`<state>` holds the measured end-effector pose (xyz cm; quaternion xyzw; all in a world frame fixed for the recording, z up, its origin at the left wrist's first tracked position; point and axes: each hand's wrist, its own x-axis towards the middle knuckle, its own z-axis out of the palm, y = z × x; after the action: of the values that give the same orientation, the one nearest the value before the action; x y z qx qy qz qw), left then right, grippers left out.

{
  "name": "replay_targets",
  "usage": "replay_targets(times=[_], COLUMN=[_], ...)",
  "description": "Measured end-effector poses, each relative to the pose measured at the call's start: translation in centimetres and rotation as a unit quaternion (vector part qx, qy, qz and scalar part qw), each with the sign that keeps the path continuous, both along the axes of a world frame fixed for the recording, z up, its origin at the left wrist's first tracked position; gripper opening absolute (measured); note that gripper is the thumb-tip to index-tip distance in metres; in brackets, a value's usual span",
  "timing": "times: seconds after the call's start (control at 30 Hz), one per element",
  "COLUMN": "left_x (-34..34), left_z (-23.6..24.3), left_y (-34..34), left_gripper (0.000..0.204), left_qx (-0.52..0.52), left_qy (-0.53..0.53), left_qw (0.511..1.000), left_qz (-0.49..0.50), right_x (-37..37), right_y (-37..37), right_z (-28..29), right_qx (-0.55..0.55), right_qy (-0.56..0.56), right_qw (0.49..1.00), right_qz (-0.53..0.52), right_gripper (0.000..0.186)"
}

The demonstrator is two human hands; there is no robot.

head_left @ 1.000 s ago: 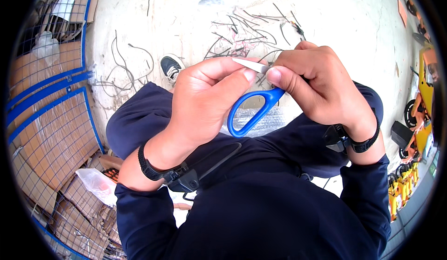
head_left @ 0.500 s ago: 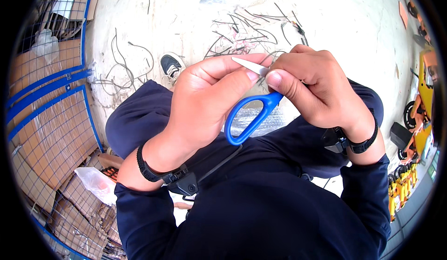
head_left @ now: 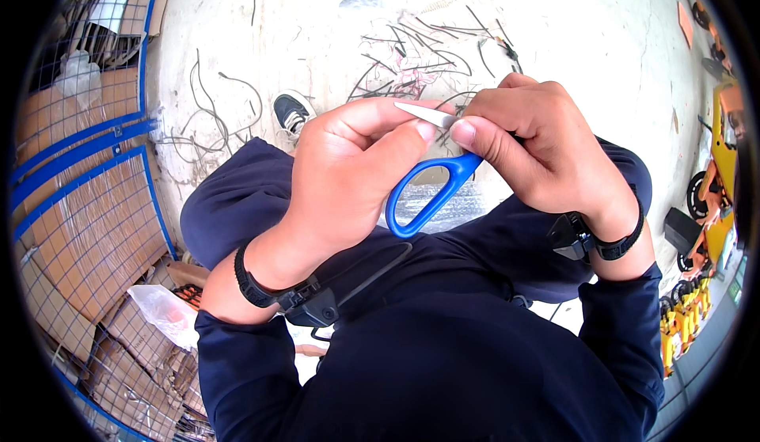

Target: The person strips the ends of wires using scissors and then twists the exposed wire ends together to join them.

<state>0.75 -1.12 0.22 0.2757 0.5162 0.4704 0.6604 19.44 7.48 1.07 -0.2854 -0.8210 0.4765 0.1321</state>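
A pair of blue-handled scissors [head_left: 463, 166] is held up in front of the person's lap, between the two hands, its handle loop hanging down toward the left and its pale blade pointing left. The right hand [head_left: 546, 149] has its fingers clamped on the scissors where handle and blade meet, thumb uppermost. The left hand [head_left: 336, 177] is close by: its forefinger stretches behind the blade and its thumb tip lies just below it; whether these fingers grip anything cannot be told. Each wrist wears a black strap with a small black device.

Beyond the hands, dark cable pieces [head_left: 427, 38] lie scattered on the pale floor [head_left: 586, 30], mixed with some pinkish strands, and longer loops curl farther left, near a dark shoe [head_left: 291, 112] with white laces.

Along the left side stands a blue-framed mesh cage [head_left: 79, 159]. Large brown cardboard sheets [head_left: 95, 240] fill much of it, with a pale translucent plastic item [head_left: 77, 78] in its upper section and more torn cardboard low down. Near its lower part sits a whitish plastic bag [head_left: 165, 315]; its contents are too blurred to tell. At the right edge are a black box-like object [head_left: 682, 230] and yellow wheeled items [head_left: 722, 141].
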Motion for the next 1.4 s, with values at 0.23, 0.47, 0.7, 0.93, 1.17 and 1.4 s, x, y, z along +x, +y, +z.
replay_targets(times=[0.23,0.47,0.7,0.93,1.17,1.4], left_x=[-1.0,-0.8,-1.0,-0.5,-0.7,-0.9], left_z=[0.8,0.7,1.5,0.3,0.5,1.2], left_y=[0.1,0.3,0.6,0.2,0.2,-0.2], left_gripper=[0.022,0.024,0.025,0.021,0.020,0.019], left_qx=[0.038,-0.013,-0.040,0.019,0.022,0.061], left_qy=[-0.019,-0.054,-0.028,0.001,0.050,0.019], left_qw=[0.999,0.998,0.998,0.999,0.997,0.998], left_qz=[0.025,-0.005,-0.047,-0.031,-0.045,0.007], right_x=[1.4,0.0,-0.2,-0.2,0.0,1.4], right_y=[1.5,-0.1,-0.1,-0.1,0.1,1.5], right_z=[0.5,-0.5,-0.3,-0.5,-0.6,-0.5], right_qx=[-0.094,0.036,0.007,0.035,0.032,-0.100], right_qy=[0.011,0.088,0.040,0.046,0.052,0.044], right_qw=[0.988,0.995,0.999,0.998,0.998,0.989], right_qz=[-0.120,-0.001,0.000,-0.014,-0.012,-0.101], right_gripper=[0.035,0.029,0.027,0.032,0.033,0.035])
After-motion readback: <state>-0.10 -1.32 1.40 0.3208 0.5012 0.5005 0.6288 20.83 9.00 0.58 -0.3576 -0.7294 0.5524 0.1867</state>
